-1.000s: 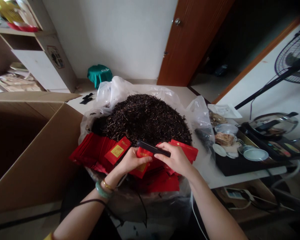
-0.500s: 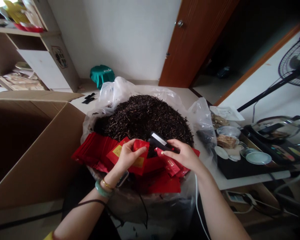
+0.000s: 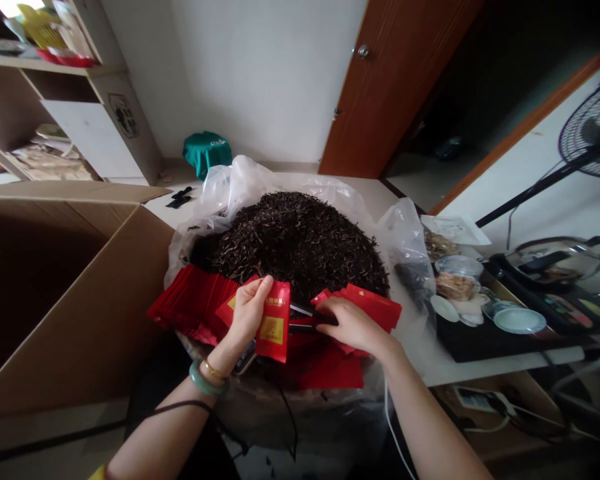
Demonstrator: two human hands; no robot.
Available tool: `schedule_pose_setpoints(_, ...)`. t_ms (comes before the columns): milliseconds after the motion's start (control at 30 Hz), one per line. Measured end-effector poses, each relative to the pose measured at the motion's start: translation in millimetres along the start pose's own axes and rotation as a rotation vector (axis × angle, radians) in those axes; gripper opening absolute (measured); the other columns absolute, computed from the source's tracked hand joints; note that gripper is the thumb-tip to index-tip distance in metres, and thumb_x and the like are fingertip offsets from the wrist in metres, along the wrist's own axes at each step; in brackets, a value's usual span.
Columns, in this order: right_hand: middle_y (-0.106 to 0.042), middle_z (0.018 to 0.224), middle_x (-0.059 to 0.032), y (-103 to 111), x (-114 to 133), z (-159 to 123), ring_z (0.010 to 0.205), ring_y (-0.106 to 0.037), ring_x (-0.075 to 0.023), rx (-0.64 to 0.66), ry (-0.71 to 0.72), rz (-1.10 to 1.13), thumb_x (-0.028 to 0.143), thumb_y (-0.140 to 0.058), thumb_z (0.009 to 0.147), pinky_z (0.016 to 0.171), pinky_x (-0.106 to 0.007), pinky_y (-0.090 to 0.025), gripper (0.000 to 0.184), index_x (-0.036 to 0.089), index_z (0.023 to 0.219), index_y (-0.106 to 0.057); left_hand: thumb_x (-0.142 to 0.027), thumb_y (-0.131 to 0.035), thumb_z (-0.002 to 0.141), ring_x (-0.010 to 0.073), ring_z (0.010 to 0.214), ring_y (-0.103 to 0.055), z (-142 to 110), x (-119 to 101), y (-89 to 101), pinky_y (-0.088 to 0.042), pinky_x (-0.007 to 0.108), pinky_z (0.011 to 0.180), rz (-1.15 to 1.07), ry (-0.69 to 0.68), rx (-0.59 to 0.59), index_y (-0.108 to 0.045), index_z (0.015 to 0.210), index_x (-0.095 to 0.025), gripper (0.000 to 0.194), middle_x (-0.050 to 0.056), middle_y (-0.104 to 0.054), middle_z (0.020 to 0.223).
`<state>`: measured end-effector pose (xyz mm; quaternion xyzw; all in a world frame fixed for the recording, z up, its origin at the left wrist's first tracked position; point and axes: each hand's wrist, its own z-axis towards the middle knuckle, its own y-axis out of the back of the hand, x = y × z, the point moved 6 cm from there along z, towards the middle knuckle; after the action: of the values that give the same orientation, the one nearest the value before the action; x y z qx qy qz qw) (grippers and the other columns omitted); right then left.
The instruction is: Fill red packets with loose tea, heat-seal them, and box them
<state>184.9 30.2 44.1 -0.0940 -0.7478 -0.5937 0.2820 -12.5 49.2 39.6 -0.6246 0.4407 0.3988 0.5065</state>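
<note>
- The heap of dark, dry leaves (image 3: 300, 233) lies on the plastic sheet (image 3: 405, 237), upon the desk (image 3: 530, 363); I use this heap for telling all places.
- The left hand (image 3: 249, 308) grasps one red packet (image 3: 273, 333) by its upper part, at the near edge of the heap. The packet is almost upright, with its gold label toward the person.
- The right hand (image 3: 353, 327) is closed around a black tool (image 3: 304, 327) with two arms, also at the near side of the heap. Its arms stand apart, and their tips are beside or behind the packet; I cannot tell which.
- Half a second ago the packet was tilted and the tool was turned, with a white strip showing. Now the packet is straighter and the two arms point to it. I judge from this that the tool does not press the packet at this moment.
- Many more red packets (image 3: 187, 300) are at the near left of the heap, and others (image 3: 373, 305) at its near right.
- The cardboard box (image 3: 100, 307) stands left of the heap; the kettle (image 3: 555, 260) is well apart, on its right.
</note>
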Motion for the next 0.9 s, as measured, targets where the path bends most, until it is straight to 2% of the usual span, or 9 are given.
schedule_pose_setpoints(33,-0.07,0.104,-0.0095,4,2,0,0.099,-0.065,-0.0249,-0.046,0.017,0.066,0.027,-0.064,0.081,0.088,-0.037,-0.049,0.021,0.019,0.101,-0.066,-0.067,-0.071,0.056,0.0045,0.039,-0.035,-1,2,-2.2,-0.025,0.017,0.039,0.017,-0.003,0.019,-0.046,0.051,-0.016,0.057,-0.006,-0.045,0.043)
schedule_pose_setpoints(100,-0.07,0.103,-0.0074,13,7,-3,0.096,-0.066,-0.0214,-0.157,0.059,0.239,0.035,-0.052,0.089,0.084,-0.034,-0.051,0.023,0.021,0.103,-0.064,-0.07,-0.068,0.057,0.0047,0.04,-0.034,-3,8,-7.7,-0.025,0.018,0.04,0.053,-0.009,0.065,-0.046,0.05,-0.016,0.059,-0.005,-0.045,0.044)
schedule_pose_setpoints(200,-0.07,0.1,-0.0069,18,17,-8,0.087,-0.067,-0.0192,-0.265,0.09,0.443,0.044,-0.053,0.088,0.07,-0.029,-0.053,0.033,0.021,0.11,-0.061,-0.072,-0.063,0.062,0.0054,0.041,-0.034,-8,15,-17.7,-0.024,0.019,0.04,0.12,-0.02,0.146,-0.046,0.049,-0.016,0.061,-0.004,-0.043,0.043)
schedule_pose_setpoints(267,-0.071,0.088,-0.0057,16,24,-11,0.075,-0.066,-0.0182,-0.299,0.101,0.459,0.044,-0.061,0.082,0.06,-0.027,-0.051,0.031,0.02,0.101,-0.064,-0.072,-0.06,0.066,0.0057,0.041,-0.032,-12,19,-23.6,-0.023,0.019,0.04,0.167,-0.035,0.2,-0.046,0.049,-0.016,0.06,-0.004,-0.041,0.043)
schedule_pose_setpoints(367,-0.07,0.074,-0.0031,14,32,-12,0.065,-0.064,-0.0168,-0.354,0.132,0.416,0.038,-0.063,0.081,0.059,-0.026,-0.05,0.018,0.021,0.08,-0.066,-0.069,-0.057,0.07,0.0057,0.042,-0.031,-15,22,-28.3,-0.023,0.019,0.04,0.226,-0.062,0.25,-0.048,0.049,-0.015,0.059,-0.004,-0.04,0.043)
schedule_pose_setpoints(467,-0.069,0.069,-0.002,13,35,-12,0.062,-0.062,-0.0158,-0.364,0.153,0.418,0.033,-0.06,0.082,0.058,-0.026,-0.048,0.016,0.02,0.074,-0.065,-0.062,-0.062,0.071,0.0076,0.045,-0.04,-15,20,-29.9,-0.031,0.019,0.043,0.283,-0.098,0.273,-0.058,0.055,-0.013,0.051,-0.002,-0.051,0.047)
schedule_pose_setpoints(600,-0.066,0.067,-0.0009,9,35,-9,0.059,-0.06,-0.0144,-0.309,0.158,0.462,0.032,-0.056,0.083,0.054,-0.024,-0.045,0.016,0.02,0.074,-0.061,-0.05,-0.068,0.07,0.0131,0.056,-0.055,-15,14,-30.8,-0.043,0.022,0.053,0.322,-0.148,0.292,-0.069,0.067,-0.013,0.037,0.003,-0.066,0.062)
schedule_pose_setpoints(733,-0.066,0.071,-0.0005,4,36,-7,0.061,-0.059,-0.0137,-0.268,0.142,0.505,0.036,-0.057,0.083,0.053,-0.023,-0.044,0.017,0.02,0.078,-0.058,-0.047,-0.068,0.072,0.0138,0.057,-0.057,-15,11,-30.1,-0.045,0.022,0.054,0.334,-0.189,0.303,-0.069,0.067,-0.013,0.035,0.004,-0.067,0.063)
schedule_pose_setpoints(900,-0.065,0.068,-0.0004,3,37,-7,0.06,-0.058,-0.0139,-0.275,0.155,0.495,0.036,-0.057,0.083,0.054,-0.024,-0.043,0.018,0.02,0.073,-0.058,-0.046,-0.066,0.075,0.0116,0.054,-0.052,-16,12,-30.3,-0.041,0.021,0.052,0.341,-0.196,0.336,-0.068,0.064,-0.012,0.035,0.002,-0.063,0.058)
